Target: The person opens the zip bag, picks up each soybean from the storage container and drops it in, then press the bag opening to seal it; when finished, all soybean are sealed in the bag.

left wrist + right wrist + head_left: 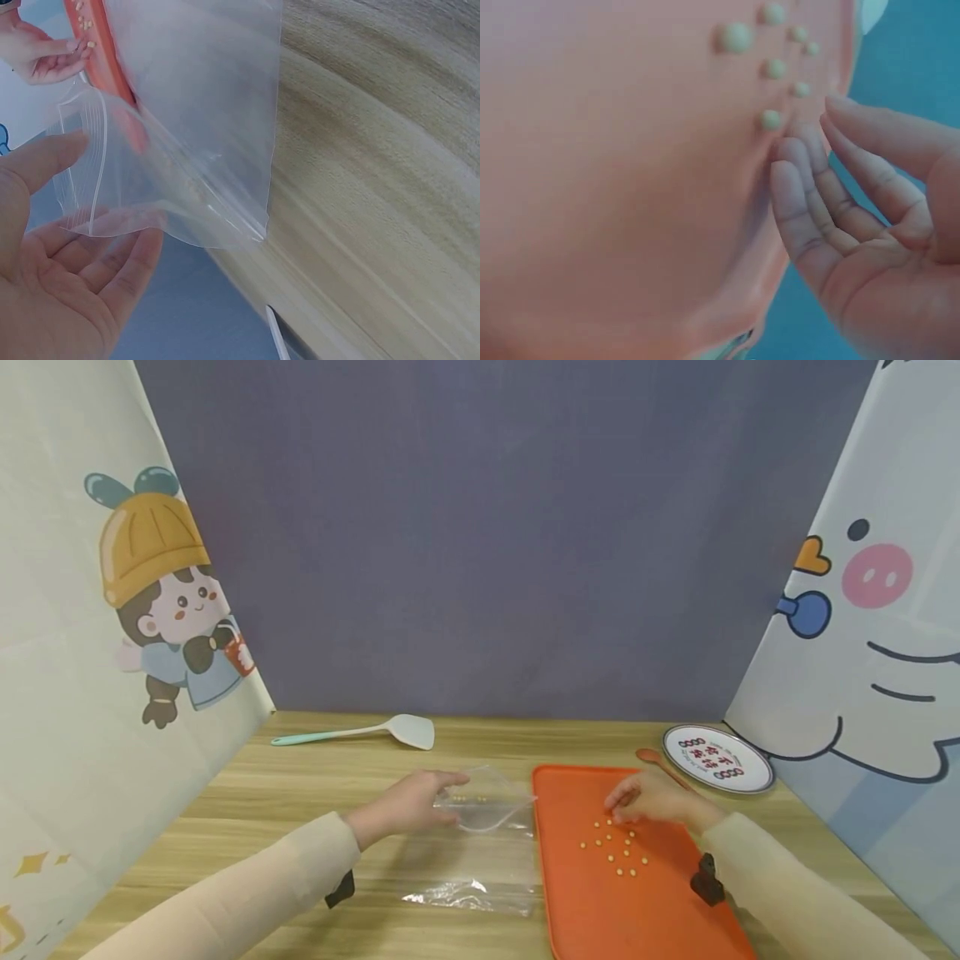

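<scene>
Round yellow beans (609, 837) lie scattered on an orange tray (588, 918); beside it, a gaping clear zip-top bag (476, 852) holds several more.

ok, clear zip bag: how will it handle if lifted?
Probably floppy: the clear zip bag curves at its open mouth. Likely light, being thin see-through film. The few yellow pellets inside look small and could slide around.

bag (472, 860) left of tray (592, 910) | balls (627, 852) on tray | spatula (411, 732) behind bag | plate (718, 760) right of tray
</scene>
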Action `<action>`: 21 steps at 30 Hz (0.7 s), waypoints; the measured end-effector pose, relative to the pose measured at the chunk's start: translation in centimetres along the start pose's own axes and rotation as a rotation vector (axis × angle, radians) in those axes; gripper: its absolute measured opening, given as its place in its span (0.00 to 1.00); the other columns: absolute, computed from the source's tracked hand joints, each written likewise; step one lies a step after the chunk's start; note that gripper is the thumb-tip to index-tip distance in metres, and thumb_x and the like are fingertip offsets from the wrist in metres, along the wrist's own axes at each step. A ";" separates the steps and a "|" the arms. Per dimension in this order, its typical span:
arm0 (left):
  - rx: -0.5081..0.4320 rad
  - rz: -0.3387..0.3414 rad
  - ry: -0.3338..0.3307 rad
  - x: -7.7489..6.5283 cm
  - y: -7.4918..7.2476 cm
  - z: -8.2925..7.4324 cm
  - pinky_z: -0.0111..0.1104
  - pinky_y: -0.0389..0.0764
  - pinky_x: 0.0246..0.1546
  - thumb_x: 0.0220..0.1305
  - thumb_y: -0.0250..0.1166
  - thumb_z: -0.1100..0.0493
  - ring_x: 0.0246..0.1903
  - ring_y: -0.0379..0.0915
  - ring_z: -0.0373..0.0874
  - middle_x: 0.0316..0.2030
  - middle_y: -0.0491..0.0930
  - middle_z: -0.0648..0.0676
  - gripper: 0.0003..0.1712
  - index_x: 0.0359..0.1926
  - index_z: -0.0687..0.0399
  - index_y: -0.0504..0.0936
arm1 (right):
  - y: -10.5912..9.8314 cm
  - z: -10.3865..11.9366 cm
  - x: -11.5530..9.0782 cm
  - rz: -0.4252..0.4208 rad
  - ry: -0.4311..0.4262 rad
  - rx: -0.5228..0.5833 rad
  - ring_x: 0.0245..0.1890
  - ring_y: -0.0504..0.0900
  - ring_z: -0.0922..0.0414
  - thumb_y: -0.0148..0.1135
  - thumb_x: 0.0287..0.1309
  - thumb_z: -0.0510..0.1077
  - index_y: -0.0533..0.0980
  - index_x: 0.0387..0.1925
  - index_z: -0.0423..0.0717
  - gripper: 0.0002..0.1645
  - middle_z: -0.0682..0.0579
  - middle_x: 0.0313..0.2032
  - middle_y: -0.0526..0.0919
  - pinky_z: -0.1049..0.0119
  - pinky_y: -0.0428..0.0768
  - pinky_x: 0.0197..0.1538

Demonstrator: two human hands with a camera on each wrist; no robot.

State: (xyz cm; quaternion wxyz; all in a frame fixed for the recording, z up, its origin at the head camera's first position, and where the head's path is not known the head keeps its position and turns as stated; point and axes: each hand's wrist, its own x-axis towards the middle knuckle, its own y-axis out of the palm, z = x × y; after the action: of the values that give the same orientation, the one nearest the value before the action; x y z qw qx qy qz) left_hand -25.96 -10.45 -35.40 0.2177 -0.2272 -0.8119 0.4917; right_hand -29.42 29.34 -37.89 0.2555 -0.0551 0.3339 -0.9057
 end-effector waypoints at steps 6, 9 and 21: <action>0.009 0.004 -0.001 0.0 0.0 0.0 0.48 0.78 0.58 0.54 0.72 0.58 0.53 0.78 0.57 0.59 0.77 0.61 0.35 0.63 0.62 0.73 | 0.5 -0.9 -0.3 0.033 -0.016 0.057 0.30 0.81 0.63 0.66 0.51 0.33 0.79 0.41 0.26 0.15 0.36 0.37 0.85 0.71 0.81 0.32; 0.006 0.007 0.002 0.0 0.0 0.0 0.48 0.77 0.59 0.54 0.72 0.58 0.54 0.77 0.57 0.59 0.77 0.61 0.35 0.63 0.63 0.72 | 0.7 -1.0 -0.3 0.015 -0.008 0.036 0.28 0.79 0.63 0.69 0.49 0.35 0.80 0.39 0.29 0.15 0.39 0.34 0.86 0.71 0.79 0.31; -0.012 0.013 0.000 0.0 0.0 0.1 0.49 0.76 0.60 0.53 0.72 0.59 0.54 0.77 0.58 0.59 0.77 0.61 0.35 0.62 0.64 0.73 | 0.9 -1.2 0.2 -0.014 0.013 0.021 0.23 0.75 0.60 0.67 0.53 0.35 0.80 0.34 0.30 0.09 0.48 0.27 0.83 0.68 0.79 0.27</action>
State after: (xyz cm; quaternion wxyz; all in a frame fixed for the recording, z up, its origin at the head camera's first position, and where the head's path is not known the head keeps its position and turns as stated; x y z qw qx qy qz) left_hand -26.02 -10.46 -35.43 0.2130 -0.2337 -0.8134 0.4883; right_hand -29.56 29.40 -39.39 0.2474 -0.0487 0.3255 -0.9113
